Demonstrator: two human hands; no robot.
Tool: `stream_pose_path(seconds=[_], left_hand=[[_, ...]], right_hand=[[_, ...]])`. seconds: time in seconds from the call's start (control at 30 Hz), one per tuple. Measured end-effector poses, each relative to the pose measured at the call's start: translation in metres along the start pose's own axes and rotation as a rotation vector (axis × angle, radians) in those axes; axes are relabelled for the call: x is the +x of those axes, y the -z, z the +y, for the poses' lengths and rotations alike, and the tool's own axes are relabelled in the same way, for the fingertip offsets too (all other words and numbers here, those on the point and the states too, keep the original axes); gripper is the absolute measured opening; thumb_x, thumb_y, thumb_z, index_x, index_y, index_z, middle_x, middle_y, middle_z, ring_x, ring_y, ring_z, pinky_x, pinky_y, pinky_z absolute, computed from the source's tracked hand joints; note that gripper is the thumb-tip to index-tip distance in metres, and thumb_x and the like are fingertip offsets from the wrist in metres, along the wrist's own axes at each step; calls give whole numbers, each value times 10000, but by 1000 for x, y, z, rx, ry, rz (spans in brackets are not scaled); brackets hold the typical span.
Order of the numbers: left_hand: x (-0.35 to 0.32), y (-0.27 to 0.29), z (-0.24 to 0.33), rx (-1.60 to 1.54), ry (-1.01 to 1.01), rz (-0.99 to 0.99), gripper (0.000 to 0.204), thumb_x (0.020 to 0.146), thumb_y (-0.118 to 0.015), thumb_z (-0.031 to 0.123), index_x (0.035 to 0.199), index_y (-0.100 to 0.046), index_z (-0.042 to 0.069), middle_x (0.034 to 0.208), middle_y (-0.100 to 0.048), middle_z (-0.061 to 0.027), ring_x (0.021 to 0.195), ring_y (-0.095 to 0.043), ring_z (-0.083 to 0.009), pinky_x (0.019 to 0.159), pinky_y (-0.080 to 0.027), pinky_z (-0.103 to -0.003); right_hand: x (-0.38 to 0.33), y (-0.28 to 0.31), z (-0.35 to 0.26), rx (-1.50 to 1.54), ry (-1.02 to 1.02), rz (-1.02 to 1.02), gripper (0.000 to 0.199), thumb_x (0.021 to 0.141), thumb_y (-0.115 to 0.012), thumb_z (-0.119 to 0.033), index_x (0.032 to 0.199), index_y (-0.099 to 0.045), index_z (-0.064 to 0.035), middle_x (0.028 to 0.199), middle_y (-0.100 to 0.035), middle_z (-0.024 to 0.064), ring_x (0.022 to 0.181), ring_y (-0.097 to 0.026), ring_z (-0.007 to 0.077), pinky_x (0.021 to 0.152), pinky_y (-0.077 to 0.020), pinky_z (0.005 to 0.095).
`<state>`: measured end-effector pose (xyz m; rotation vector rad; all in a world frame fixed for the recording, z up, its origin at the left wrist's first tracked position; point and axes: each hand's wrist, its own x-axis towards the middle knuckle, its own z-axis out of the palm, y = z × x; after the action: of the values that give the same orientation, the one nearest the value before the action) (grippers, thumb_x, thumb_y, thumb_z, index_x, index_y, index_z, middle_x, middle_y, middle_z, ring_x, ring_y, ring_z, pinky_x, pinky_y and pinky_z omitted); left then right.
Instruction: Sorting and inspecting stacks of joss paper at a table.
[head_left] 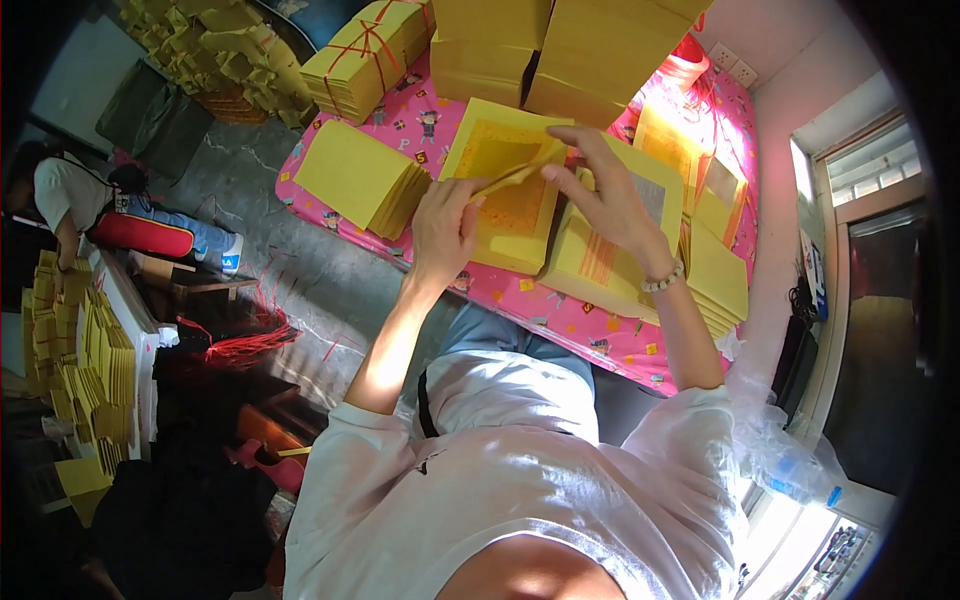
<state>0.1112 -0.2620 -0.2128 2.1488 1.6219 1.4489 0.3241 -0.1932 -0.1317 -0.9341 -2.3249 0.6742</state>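
Both hands are on a thin sheet of yellow paper (522, 178), raised and folded over in front of me. My left hand (445, 228) has its curled fingers closed on the sheet's left end. At the right end, the thumb and fingers of my right hand (607, 195) take the paper between them; a beaded bracelet (663, 277) is on that wrist. Beneath lies a yellow stack (505, 250) with an orange-printed panel on top. A plain yellow stack (352, 172) leans over to the left. More yellow stacks (575, 265) lie by my right forearm.
A pink patterned cloth (625, 355) covers the table. Tall yellow stacks (483, 60) and a bundle tied with red string (365, 55) stand at the back. At the left, another person (75, 190) sits by a table of folded yellow paper (100, 350). Red strings (250, 340) hang nearby.
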Motion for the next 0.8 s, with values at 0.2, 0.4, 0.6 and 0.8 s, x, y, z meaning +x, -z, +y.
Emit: stream_pose_path(seconds=[0.2,0.4,0.6,0.8], left_hand=[[7,1,6,-36,26,257,209,873,-534,23,1076,-584,8,964,-603,-157,881,-557,-348,755,-443,-417],[0,0,16,-116,-120,346,296,826,-508,-9,1108,-589,22,1029,-602,-165,919,-565,-357,802,-457,-419],[-15,-1,38,-83,-207,138,424,705,-525,-28,1117,-603,33,1060,-604,-136,947,-563,-341,816,-466,-410],[-14,13,69,-208,-243,-168,488,726,-753,254,1158,-605,80,1135,-571,-123,1008,-539,-320,868,-440,-423]], right_hand=[[10,-31,35,420,-274,214,602,952,-546,-413,1335,-387,25,1297,-488,192,1166,-522,273,957,-448,370],[30,-21,3,1293,-691,163,577,966,-485,-462,1358,-417,-45,1309,-494,129,1187,-517,256,970,-456,374],[-5,-9,-42,1401,-591,240,315,938,-540,-188,1206,-516,-25,1145,-600,73,1037,-606,187,888,-524,342],[-42,4,-7,1486,-598,105,379,896,-486,-79,1257,-465,31,1221,-569,146,1078,-602,224,915,-518,361]])
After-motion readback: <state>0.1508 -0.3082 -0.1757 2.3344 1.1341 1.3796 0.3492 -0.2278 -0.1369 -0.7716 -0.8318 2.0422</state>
